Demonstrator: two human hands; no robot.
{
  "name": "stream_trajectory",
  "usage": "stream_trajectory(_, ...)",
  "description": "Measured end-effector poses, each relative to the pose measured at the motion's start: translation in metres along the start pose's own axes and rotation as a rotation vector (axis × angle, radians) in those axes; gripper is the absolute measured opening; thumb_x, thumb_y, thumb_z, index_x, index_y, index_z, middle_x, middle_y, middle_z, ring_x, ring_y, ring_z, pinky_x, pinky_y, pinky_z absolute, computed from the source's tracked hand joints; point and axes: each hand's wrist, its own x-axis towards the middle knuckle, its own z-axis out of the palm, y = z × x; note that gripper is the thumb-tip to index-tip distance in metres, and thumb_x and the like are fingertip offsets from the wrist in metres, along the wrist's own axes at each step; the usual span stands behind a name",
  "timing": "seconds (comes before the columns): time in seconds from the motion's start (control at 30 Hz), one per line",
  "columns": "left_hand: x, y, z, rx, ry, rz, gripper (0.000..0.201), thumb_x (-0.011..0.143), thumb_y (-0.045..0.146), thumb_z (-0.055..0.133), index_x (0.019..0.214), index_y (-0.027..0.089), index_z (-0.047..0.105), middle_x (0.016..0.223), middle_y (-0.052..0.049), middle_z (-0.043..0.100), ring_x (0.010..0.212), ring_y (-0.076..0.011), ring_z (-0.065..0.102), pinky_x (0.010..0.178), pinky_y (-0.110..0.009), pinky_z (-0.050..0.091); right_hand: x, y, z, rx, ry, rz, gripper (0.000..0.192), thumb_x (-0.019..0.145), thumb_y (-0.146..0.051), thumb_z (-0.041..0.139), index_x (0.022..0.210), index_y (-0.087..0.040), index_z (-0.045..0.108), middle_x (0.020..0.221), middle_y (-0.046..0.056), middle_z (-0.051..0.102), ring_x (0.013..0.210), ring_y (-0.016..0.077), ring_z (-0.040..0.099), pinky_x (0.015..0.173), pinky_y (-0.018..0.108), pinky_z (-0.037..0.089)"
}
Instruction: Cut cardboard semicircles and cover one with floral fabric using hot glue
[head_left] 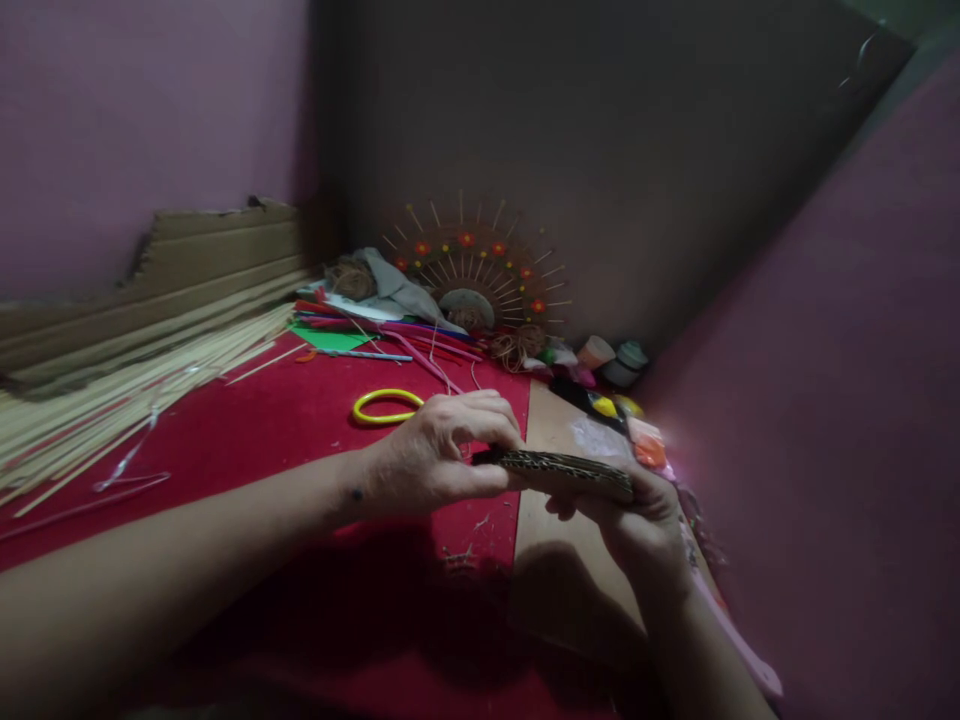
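Observation:
A thick piece of layered corrugated cardboard (566, 470) is held edge-on above the table, its wavy edge facing me. My left hand (457, 445) pinches its left end between thumb and fingers. Around the right end my right hand (637, 510) is closed, with the fingers partly under the piece. Behind my left hand lies a yellow scissors handle (386, 420) on the red cloth (330, 375); whatever continues from it is hidden by the hand. Under my right hand is a flat brown board (555, 560).
Many thin sticks (150, 400) lie at left beside a torn cardboard sheet (225, 245). At the back stands a fan-shaped stick decoration (480, 265) with orange flowers. Twine (517, 345), coloured strips (420, 345) and small pots (628, 362) line the wall.

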Motion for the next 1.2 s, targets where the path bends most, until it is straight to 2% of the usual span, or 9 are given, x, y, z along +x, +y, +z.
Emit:
stream_trajectory(0.17,0.001,-0.007,-0.003,0.101,-0.049,0.040,0.012,0.083,0.024,0.064,0.077,0.018,0.071,0.076,-0.006,0.066,0.075,-0.0191,0.057,0.074,-0.031,0.046,-0.001,0.000,-0.003,-0.115,-0.032,-0.021,0.011,0.074,-0.019,0.078,0.082,-0.024,0.079,0.065,0.003,0.075,0.055,0.0185,0.067,0.050,0.031,0.057)
stream_trajectory(0.27,0.002,-0.015,-0.003,0.124,-0.072,0.015,0.012,0.083,0.026,0.064,0.077,0.018,0.071,0.075,-0.006,0.065,0.075,-0.0188,0.058,0.073,-0.029,0.045,0.000,-0.002,-0.002,-0.158,-0.044,-0.038,0.011,0.073,-0.018,0.077,0.083,-0.023,0.078,0.063,0.002,0.073,0.054,0.0164,0.065,0.049,0.028,0.054)
stream_trajectory(0.37,0.003,-0.021,-0.003,0.100,-0.075,-0.037,0.013,0.082,0.027,0.064,0.078,0.018,0.072,0.074,-0.005,0.065,0.074,-0.0181,0.057,0.071,-0.028,0.045,0.002,-0.007,0.002,-0.128,-0.076,0.007,0.010,0.074,-0.019,0.075,0.083,-0.021,0.076,0.062,0.000,0.070,0.052,0.0133,0.061,0.048,0.025,0.052)
stream_trajectory(0.6,0.002,-0.028,-0.001,-0.052,-0.075,-0.282,0.013,0.075,0.029,0.070,0.078,0.018,0.076,0.073,-0.003,0.065,0.072,-0.0165,0.057,0.069,-0.026,0.043,0.007,-0.015,0.005,-0.007,-0.158,0.249,0.017,0.070,-0.024,0.079,0.085,-0.018,0.072,0.062,-0.003,0.062,0.051,0.0096,0.060,0.047,0.020,0.048)
stream_trajectory(0.83,-0.001,-0.035,0.001,-0.268,-0.096,-0.551,0.015,0.069,0.031,0.077,0.076,0.018,0.076,0.073,-0.002,0.068,0.071,-0.0171,0.058,0.066,-0.026,0.044,0.012,-0.008,0.002,0.150,-0.209,0.326,0.032,0.072,-0.032,0.078,0.099,-0.018,0.067,0.059,-0.003,0.064,0.045,0.0117,0.060,0.042,0.021,0.047)
stream_trajectory(0.93,-0.003,-0.039,0.003,-0.446,-0.030,-0.640,0.020,0.066,0.030,0.079,0.080,0.017,0.076,0.072,-0.002,0.069,0.068,-0.0163,0.059,0.065,-0.026,0.045,0.013,-0.003,0.002,0.304,-0.163,0.286,0.039,0.069,-0.028,0.077,0.105,-0.018,0.067,0.063,-0.001,0.067,0.048,0.0149,0.063,0.045,0.026,0.050)
stream_trajectory(1.07,-0.001,-0.038,0.009,-0.672,0.156,-0.655,0.025,0.059,0.027,0.081,0.081,0.014,0.077,0.077,-0.006,0.073,0.073,-0.0186,0.063,0.078,-0.031,0.049,0.009,0.005,0.019,0.433,-0.125,0.217,0.027,0.064,-0.020,0.069,0.091,-0.018,0.073,0.070,0.002,0.071,0.061,0.0181,0.063,0.059,0.032,0.054)
stream_trajectory(1.2,0.000,-0.029,0.017,-0.675,0.148,-0.666,0.025,0.063,0.028,0.079,0.084,0.015,0.078,0.078,-0.005,0.073,0.073,-0.0175,0.063,0.078,-0.029,0.049,0.003,0.010,0.046,0.419,0.022,0.183,0.027,0.068,-0.018,0.073,0.095,-0.022,0.074,0.083,0.002,0.073,0.080,0.0214,0.066,0.069,0.032,0.054)
